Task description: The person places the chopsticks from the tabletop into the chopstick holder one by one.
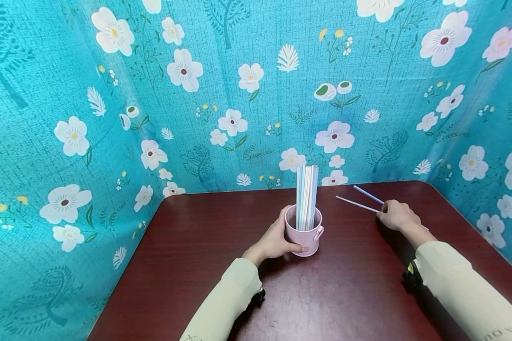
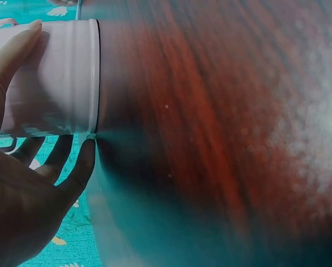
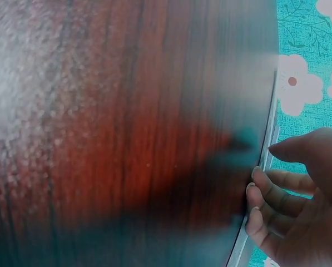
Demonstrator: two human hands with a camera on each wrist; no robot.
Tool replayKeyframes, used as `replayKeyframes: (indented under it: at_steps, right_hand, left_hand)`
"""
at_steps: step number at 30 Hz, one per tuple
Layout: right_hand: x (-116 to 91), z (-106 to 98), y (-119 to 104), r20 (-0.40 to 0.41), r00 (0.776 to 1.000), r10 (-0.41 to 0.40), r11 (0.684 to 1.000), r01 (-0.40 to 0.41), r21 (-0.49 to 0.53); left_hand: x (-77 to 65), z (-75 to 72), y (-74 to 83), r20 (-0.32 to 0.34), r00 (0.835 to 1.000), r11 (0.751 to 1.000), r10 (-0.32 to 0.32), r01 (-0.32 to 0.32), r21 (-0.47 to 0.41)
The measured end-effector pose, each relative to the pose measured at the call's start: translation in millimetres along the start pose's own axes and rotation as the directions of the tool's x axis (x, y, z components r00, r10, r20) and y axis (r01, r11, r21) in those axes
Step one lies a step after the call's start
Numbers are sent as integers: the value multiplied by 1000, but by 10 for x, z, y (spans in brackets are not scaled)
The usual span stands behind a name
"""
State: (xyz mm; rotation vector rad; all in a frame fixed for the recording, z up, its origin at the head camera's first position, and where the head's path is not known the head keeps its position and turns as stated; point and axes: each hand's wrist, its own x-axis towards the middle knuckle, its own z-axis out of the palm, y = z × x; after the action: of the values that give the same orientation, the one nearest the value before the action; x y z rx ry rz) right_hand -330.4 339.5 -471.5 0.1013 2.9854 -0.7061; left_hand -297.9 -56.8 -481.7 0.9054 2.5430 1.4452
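A small pink bucket (image 1: pixel 309 238) stands upright on the table, holding a bundle of white and pale blue straws (image 1: pixel 306 194). My left hand (image 1: pixel 274 240) grips the bucket from its left side, thumb across the front; in the left wrist view the fingers (image 2: pixel 79 169) lie along its other side. Over to the right, my right hand (image 1: pixel 397 215) is low at the tabletop, pinching at a thin pale straw (image 1: pixel 356 204). In the right wrist view its thumb and fingertips close in on the straw from both sides. A bluer straw (image 1: pixel 367 193) lies just behind, its near end hidden by that hand.
The dark red wooden table (image 1: pixel 196 265) has its back edge close to a teal floral curtain (image 1: pixel 239 94), which also hangs at the left and right. A small looped handle (image 1: pixel 319 232) sticks out on the bucket's right side.
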Motion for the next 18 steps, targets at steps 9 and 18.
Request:
replayKeyframes:
  at_steps: [9,18]
  right_hand:
    - [-25,-5,-31,1,1000,2,1000,-2,-14]
    - [-25,14,-23,4,1000,-4,1000,4,-22]
  left_hand:
    - [-3,-11,16,-3,1000,1000,7,-7,9]
    - [-4,-7,11,-1,1000,1000,8,-8,6]
